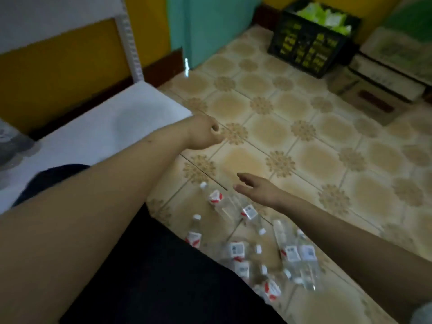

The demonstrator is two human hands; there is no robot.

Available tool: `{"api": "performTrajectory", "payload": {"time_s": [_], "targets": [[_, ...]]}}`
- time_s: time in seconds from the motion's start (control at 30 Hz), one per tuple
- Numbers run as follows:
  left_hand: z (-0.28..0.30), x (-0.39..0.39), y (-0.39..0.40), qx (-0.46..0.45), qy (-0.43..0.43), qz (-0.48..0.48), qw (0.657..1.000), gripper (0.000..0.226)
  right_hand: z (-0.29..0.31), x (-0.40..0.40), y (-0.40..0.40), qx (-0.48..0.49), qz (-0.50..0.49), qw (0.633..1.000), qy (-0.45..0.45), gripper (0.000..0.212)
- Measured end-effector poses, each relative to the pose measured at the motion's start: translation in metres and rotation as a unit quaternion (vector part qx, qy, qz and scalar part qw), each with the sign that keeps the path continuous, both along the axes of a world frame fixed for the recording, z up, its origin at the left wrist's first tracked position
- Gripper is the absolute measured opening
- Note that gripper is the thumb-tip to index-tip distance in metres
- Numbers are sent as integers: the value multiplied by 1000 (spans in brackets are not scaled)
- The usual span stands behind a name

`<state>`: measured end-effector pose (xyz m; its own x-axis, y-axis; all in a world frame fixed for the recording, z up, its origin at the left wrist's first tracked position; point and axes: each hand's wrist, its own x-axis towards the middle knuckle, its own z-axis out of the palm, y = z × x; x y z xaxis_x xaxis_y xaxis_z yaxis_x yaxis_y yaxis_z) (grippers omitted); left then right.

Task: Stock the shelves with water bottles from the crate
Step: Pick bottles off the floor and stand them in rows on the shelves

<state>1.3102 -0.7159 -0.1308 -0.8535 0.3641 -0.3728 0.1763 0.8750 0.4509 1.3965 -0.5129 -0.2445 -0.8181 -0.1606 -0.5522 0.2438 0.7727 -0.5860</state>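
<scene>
The left hand [203,133], at the middle of the frame by the corner of the white shelf [112,127], is curled into a loose fist and holds nothing. The right hand [259,187], just below and right of it, reaches out with fingers straight and relaxed above the floor [327,148], touching nothing. The water bottles [245,242] lie scattered on the tiles at lower centre, and a black crate [311,43] stands at the upper right.
</scene>
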Motion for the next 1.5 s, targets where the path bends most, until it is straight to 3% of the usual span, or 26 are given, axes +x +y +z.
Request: {"api": "performTrajectory", "payload": {"time_s": [0.17, 0.27, 0.37, 0.43, 0.5, 0.57, 0.67, 0.77, 0.87, 1.0, 1.1, 1.23, 1.3, 1.4, 1.5], "targets": [[-57, 41, 93, -71, -114, -132, 982, 52, -70, 80, 59, 25, -135, 990, -37, 59], [-101, 71, 110, -68, -177, -159, 969, 46, -126, 123, 75, 36, -176, 979, -99, 59], [-146, 97, 98, -116, -239, -165, 950, 43, -166, 154, 76, 29, -162, 974, -157, 57], [-164, 105, 87, -213, -319, -184, 905, 46, -179, 168, 65, 9, -116, 976, -186, 61], [-170, 104, 80, -243, -374, -164, 880, 48, -193, 181, 50, 14, -34, 979, -201, 73], [-177, 98, 76, -179, -341, -135, 913, 45, -207, 195, 34, 27, 42, 975, -215, 89], [-188, 87, 74, -72, -260, -50, 962, 35, -224, 214, 18, 20, 18, 975, -222, 102], [-197, 84, 73, -58, -271, -38, 960, 31, -234, 221, 14, 16, -9, 980, -196, 94], [-200, 92, 73, -100, -300, -76, 946, 35, -233, 218, 15, -1, 0, 977, -214, 86], [-200, 94, 75, -112, -290, -97, 946, 34, -208, 204, 19, -107, -93, 949, -281, 78], [-197, 93, 73, -102, -273, -99, 951, 46, -179, 192, 26, -111, -94, 963, -227, 79], [-179, 96, 70, -210, -278, -229, 909, 109, -122, 166, 41, -75, -34, 994, -68, 69], [-168, 102, 71, -243, -243, -273, 898, 120, -95, 152, 51, -12, 33, 998, 46, 78], [-155, 103, 75, -148, -217, -263, 928, 87, -53, 132, 65, 67, 113, 977, 167, 82], [-133, 96, 74, -72, -199, -251, 944, 63, -3, 111, 76, 74, 115, 972, 189, 74]]}}
